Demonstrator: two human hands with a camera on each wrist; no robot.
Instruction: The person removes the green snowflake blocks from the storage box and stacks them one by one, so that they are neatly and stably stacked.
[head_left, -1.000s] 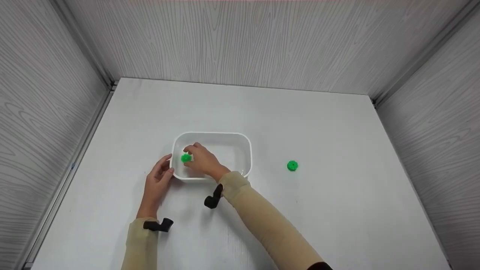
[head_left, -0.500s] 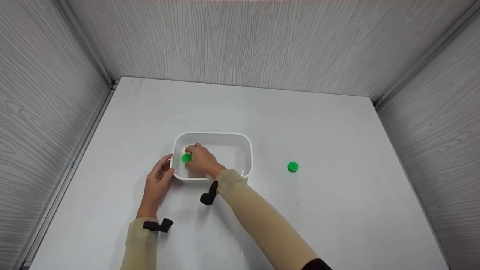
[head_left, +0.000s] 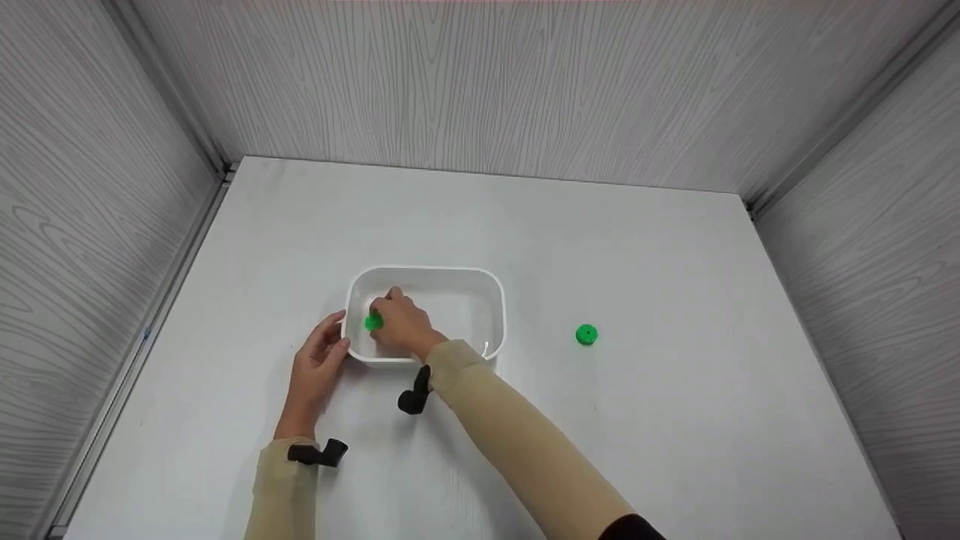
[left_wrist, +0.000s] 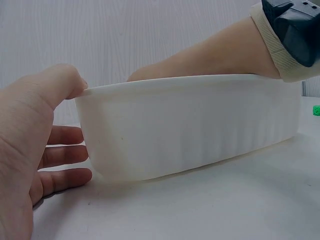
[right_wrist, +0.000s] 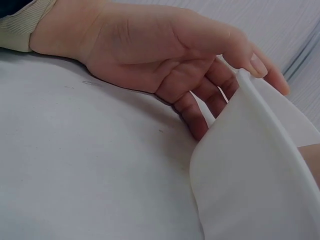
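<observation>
A white plastic tub point(head_left: 442, 268) with rounded corners stands on the table. At its left end my left hand point(head_left: 315, 373) holds it from outside; in the left wrist view the thumb point(left_wrist: 75, 87) meets the rim and the other fingers lie against the wall. My right hand point(head_left: 403, 325) reaches over the near rim into the tub and pinches a small green gear-like piece point(head_left: 373, 322) at the left side. Its fingertips are hidden in both wrist views by the tub wall. A second green gear-like piece point(head_left: 586, 334) lies on the table right of the tub.
The white table point(head_left: 675, 420) is bounded by a grey wood-grain back wall point(head_left: 480, 90) and side panels point(head_left: 892, 225). The right forearm point(head_left: 517, 435) crosses the tub's near edge. Black wrist mounts point(head_left: 319, 453) sit on both sleeves.
My right hand has drawn its fingers closer around the green gear-like piece and moved it slightly toward me. My left hand and the tub keep their places, as does the other piece.
</observation>
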